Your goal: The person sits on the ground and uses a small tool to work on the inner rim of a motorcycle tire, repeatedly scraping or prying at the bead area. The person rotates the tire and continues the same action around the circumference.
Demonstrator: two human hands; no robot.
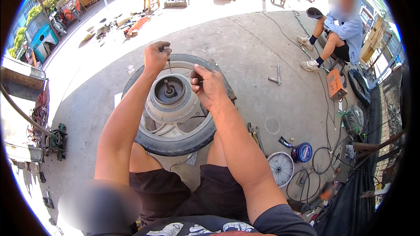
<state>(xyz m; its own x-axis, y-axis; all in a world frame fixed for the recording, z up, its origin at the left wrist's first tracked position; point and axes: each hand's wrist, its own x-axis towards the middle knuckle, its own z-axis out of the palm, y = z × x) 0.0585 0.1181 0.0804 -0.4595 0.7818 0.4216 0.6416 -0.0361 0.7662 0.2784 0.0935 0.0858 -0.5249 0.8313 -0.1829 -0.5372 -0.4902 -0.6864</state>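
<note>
Lying flat above the person's knees (142, 158), the wheel (177, 128) has its axle (167, 86) pointing up, a placement apparently chosen to present the hub (168, 112) to both hands. A dark, straight-edged support (231, 91) shows past its right edge and presumably carries it clear of the floor (253, 96); the contact is hidden.

The left hand (156, 59) is at the wheel's far side, holding a slender tool (169, 63) near upright, shaft down toward the hub's far edge. The hold appears intended for control of the tip; whether the tip touches cannot be determined. Its fingers are pinched about the tool's upper end, with no evident gap.

The right hand (207, 83) hangs over the hub's right side. Its fingers are curled inward, thumb near forefinger; whether they grasp a small part cannot be told.

Farther right, on the floor, are pliers (256, 136), a bent metal tool (278, 78), a grey spoked disc (280, 169) and a blue tub (302, 152), the pliers probably left within reach. Beyond are an orange box (336, 84) and a seated person (348, 30), well apart from the wheel.
</note>
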